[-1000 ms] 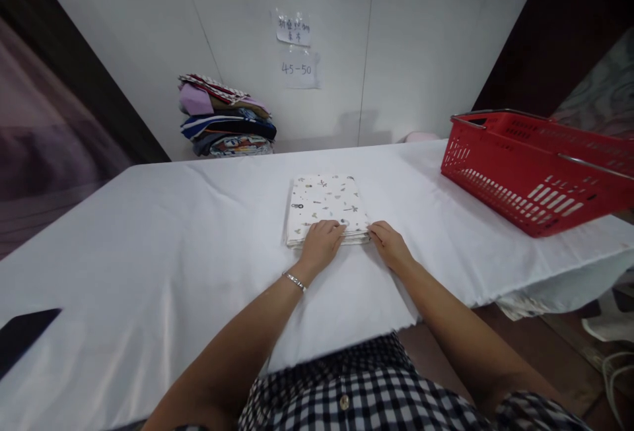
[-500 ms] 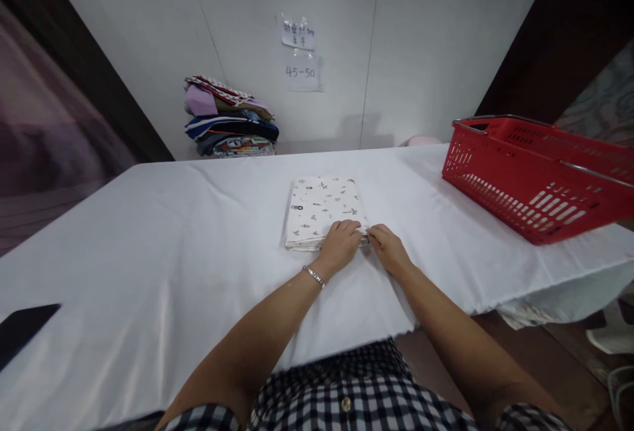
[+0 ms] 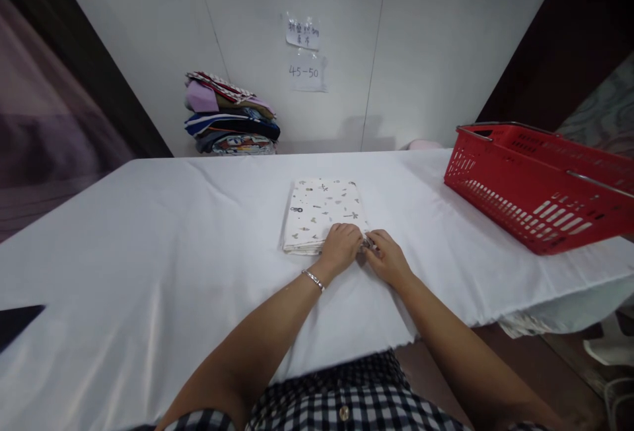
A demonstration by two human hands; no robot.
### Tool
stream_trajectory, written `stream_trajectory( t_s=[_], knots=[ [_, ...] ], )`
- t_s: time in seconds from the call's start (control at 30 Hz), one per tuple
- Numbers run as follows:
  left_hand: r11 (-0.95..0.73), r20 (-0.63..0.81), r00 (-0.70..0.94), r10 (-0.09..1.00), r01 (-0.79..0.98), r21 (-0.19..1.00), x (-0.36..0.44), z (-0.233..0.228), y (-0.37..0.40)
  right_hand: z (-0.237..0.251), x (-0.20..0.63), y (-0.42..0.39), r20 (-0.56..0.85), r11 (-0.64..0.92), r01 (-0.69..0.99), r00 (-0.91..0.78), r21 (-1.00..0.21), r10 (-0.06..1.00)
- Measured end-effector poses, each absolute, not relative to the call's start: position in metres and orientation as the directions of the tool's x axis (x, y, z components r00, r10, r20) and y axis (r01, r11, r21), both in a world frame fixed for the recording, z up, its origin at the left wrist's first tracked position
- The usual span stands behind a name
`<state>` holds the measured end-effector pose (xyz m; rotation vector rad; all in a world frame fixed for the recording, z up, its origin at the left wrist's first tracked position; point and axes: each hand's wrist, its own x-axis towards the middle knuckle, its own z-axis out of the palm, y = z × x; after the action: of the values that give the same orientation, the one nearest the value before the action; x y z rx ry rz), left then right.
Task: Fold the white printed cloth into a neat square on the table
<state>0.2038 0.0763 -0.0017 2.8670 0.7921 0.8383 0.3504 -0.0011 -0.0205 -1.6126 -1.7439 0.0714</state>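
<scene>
The folded cloth lies flat in the middle of the worktop; both hands, left hand and right hand, pinch its near right corner to keep the layers neat

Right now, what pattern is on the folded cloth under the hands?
White folded cloth with small scattered dark motifs; head view.

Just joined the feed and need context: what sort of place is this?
Probably a cloth-folding workstation: a folded cloth on a white-covered table, a stack of folded fabrics by the wall, and a red basket.
</scene>
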Motion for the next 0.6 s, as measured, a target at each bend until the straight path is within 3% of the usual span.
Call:
stream_trajectory(
  t_s=[0.37, 0.6],
  knots=[
    [-0.879, 0.469, 0.751, 0.465, 0.455, 0.142, 0.197, 0.001, 0.08, -0.024, 0.35, 0.006, 0.549, 0.204, 0.878, 0.077, -0.433, 0.832],
    [-0.823, 0.45, 0.701, 0.554, 0.543, 0.168, 0.164, -0.001, 0.092, -0.023, 0.347, 0.002, 0.518, 0.127, 0.921, 0.09, -0.367, 0.851]
  ],
)
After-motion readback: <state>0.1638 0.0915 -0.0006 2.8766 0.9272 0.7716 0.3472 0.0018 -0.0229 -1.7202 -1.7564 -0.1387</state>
